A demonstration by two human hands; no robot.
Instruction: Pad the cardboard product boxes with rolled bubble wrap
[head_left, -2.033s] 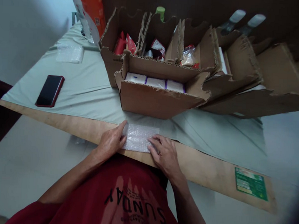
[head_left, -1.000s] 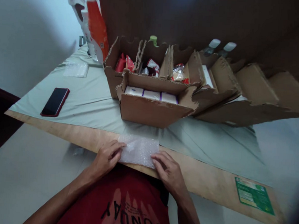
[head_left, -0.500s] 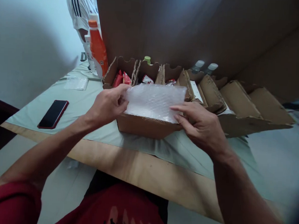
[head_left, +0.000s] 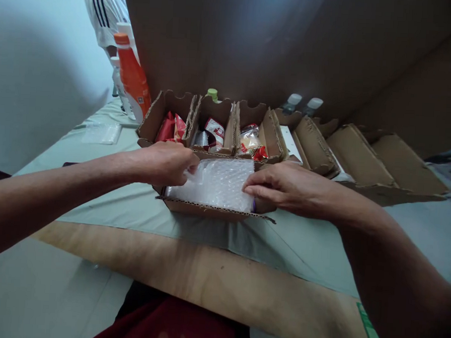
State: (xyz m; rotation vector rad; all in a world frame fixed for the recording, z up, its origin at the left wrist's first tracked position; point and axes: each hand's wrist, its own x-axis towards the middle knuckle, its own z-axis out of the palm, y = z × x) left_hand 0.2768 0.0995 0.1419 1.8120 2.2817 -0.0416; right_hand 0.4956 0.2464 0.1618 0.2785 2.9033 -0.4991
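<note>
A sheet of bubble wrap lies inside the open cardboard box nearest me, over the white packs in it. My left hand pinches the sheet's left end with fingers closed. At the sheet's right end my right hand presses down, fingers together, the tips at the box's right wall. Only a sliver of purple from the packs shows beside my right fingertips.
Behind the box stands a row of cardboard compartments with red snack packets and small bottles. An orange bottle stands at the far left, near another person in a striped shirt. A loose bubble wrap piece lies on the grey cloth.
Both hands lifted the bubble wrap from the table's near edge, carried it forward and lowered it into the front box. The view tilted up.
</note>
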